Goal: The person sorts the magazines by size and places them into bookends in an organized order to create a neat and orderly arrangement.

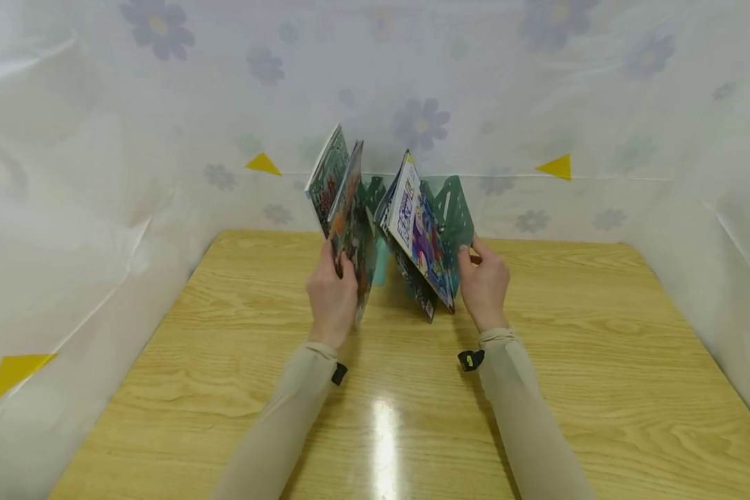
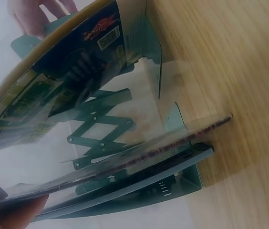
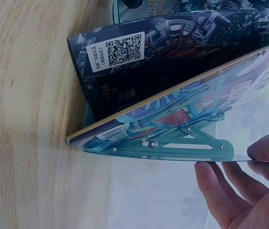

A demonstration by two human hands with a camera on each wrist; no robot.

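Note:
A green metal folding bookend (image 1: pixel 456 208) stands near the table's far edge, with books leaning in its sections. My left hand (image 1: pixel 332 298) grips the near edge of a thin dark picture book (image 1: pixel 357 236) on the left side, thumb on one face. Beyond it leans another book (image 1: pixel 330 173). My right hand (image 1: pixel 484 283) pinches the edge of the bookend's right end plate between thumb and fingers. Just left of that hand, a colourful comic book (image 1: pixel 420 229) leans against a dark book with a QR code (image 3: pixel 118 53). Crossed green bars (image 2: pixel 101 129) join the bookend's sections at the back.
The wood-grain table (image 1: pixel 400 389) extends in front and to both sides. A pale flowered sheet (image 1: pixel 375 83) hangs behind and around it, with yellow triangular markers (image 1: pixel 556 167) on it. Each wrist wears a black band (image 1: pixel 471 360).

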